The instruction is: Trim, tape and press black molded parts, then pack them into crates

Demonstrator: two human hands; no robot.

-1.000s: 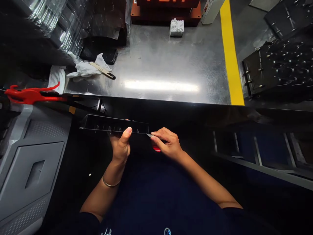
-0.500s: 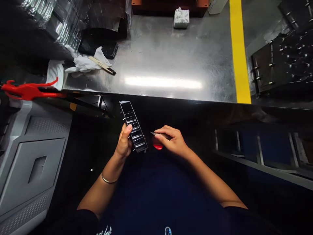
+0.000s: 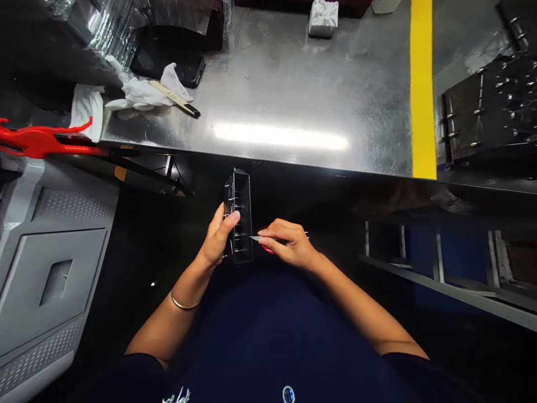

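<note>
My left hand [image 3: 218, 232] is wrapped round a long black plastic part [image 3: 242, 193], its thumb pressed on the rim. The part is held nearly upright in the view, its hollow ribbed inside facing right and small pins along its left side. In my right hand [image 3: 289, 240], thumb and fingers pinch a small knife [image 3: 255, 238] with a pointed metal blade. The blade tip points left, close to the part's right edge; whether it touches I cannot tell. Most of the knife's handle is hidden by my fingers. Something red [image 3: 267, 248] shows just under the fingertips.
Ahead is a metal table [image 3: 289, 95] with a yellow tape strip [image 3: 423, 89]. White gloves [image 3: 140, 92], a marked stick [image 3: 174, 98] and a white bundle [image 3: 323, 18] lie on it. Black parts [image 3: 474, 115] stand at right. A red tool [image 3: 46, 140] juts out above a grey cabinet [image 3: 50, 291].
My left hand has turned the black part more upright, so its side with pins shows more. My right hand has brought the knife slightly left and lower, closer to the part.
</note>
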